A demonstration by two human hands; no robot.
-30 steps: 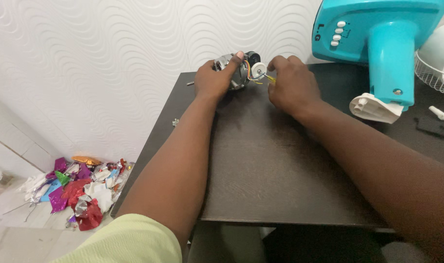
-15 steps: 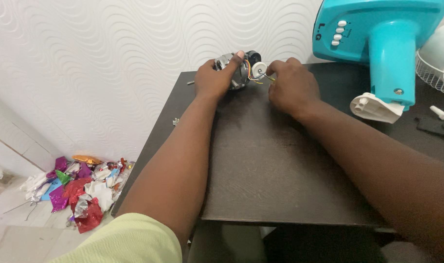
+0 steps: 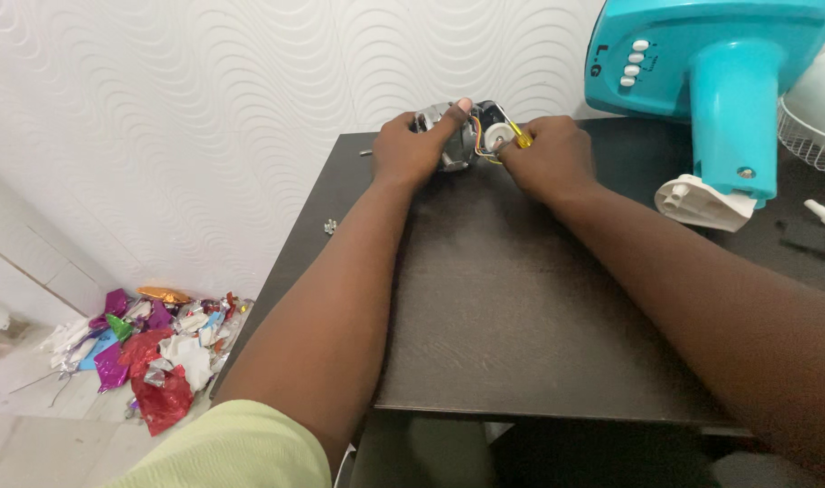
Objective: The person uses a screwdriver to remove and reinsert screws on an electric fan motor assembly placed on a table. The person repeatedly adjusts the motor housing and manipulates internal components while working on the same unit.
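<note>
A small metal fan motor [image 3: 471, 136] with coloured wires and a white round part sits at the far edge of the dark table [image 3: 521, 307]. My left hand [image 3: 412, 149] wraps around the motor's left side, thumb lying over its top. My right hand [image 3: 550, 161] is closed on a yellow-handled tool [image 3: 519, 136], a screwdriver by the look of it, whose tip meets the motor's right side next to the white part. Both forearms stretch across the tabletop.
A turquoise fan body [image 3: 715, 63] with white buttons stands at the back right over a white plastic piece [image 3: 702, 201]. A white wire grille [image 3: 815, 136] is at the right edge. Small screws [image 3: 330, 226] lie near the table's left edge. Crumpled foil wrappers [image 3: 150, 348] litter the floor.
Both hands stay on the motor. The right hand has shifted slightly around the yellow tool at the motor's right side; the motor has barely moved.
</note>
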